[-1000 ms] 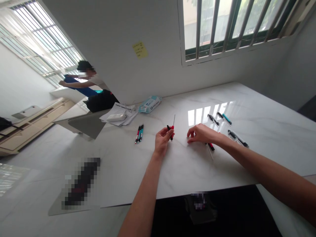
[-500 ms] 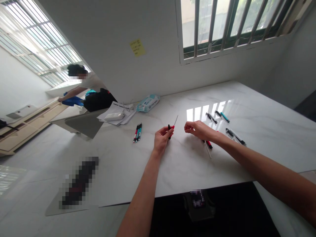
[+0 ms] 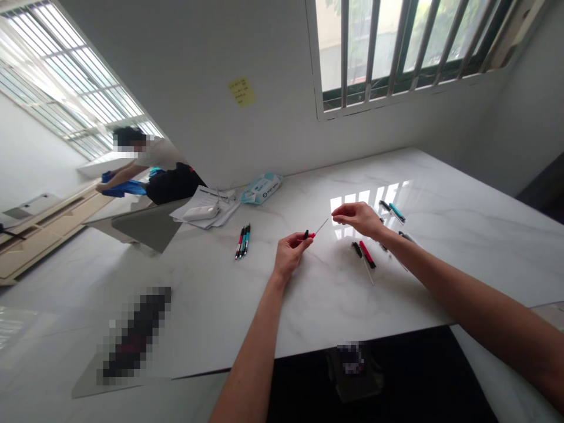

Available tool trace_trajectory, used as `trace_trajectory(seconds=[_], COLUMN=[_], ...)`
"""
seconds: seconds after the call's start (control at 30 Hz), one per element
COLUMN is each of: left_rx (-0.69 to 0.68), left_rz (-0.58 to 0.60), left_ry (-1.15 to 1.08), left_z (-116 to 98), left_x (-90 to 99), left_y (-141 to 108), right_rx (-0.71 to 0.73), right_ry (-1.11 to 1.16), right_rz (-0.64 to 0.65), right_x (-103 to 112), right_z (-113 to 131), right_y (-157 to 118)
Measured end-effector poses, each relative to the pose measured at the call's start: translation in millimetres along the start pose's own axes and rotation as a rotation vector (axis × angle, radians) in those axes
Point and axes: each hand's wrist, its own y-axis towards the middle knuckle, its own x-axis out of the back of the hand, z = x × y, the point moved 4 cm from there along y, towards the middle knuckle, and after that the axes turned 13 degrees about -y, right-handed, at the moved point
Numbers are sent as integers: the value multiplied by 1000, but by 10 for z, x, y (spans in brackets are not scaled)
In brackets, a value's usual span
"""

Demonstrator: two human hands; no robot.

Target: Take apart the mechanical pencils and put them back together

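Observation:
My left hand [image 3: 289,256] is closed on a red and black pen part [image 3: 312,235], with a thin refill [image 3: 322,225] sticking out of it toward the upper right. My right hand [image 3: 360,220] is pinched just beyond the refill's tip; whatever lies between its fingertips is too small to make out. Below the right hand, a red pen barrel [image 3: 367,252], a black piece and a thin white refill [image 3: 367,271] lie on the table. Black and teal pen parts [image 3: 396,211] rest farther right, and more parts are partly hidden by the right forearm.
Several assembled pens [image 3: 242,242] lie side by side to the left. Behind them are a wipes packet [image 3: 262,189] and papers [image 3: 207,218] with a white device on top. A grey panel [image 3: 147,226] stands at left; another person [image 3: 158,155] handles blue cloth beyond it.
My right hand has risen to the refill's tip, uncovering the red barrel and black piece. In my left hand the pen part has tilted, its refill leaning more to the right.

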Motion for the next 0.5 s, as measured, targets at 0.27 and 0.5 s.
trace_trajectory(seconds=[0.27,0.5], left_rx=[20,18], left_rz=[-20,-25], left_ry=[-3,-2], left_z=[1,-11], left_x=[27,23], left_y=[2,-9], right_rx=[-130,-91], right_ry=[462,522], right_rz=[39,16], right_x=[-17,12], right_z=[-66,30], right_y=[32,5])
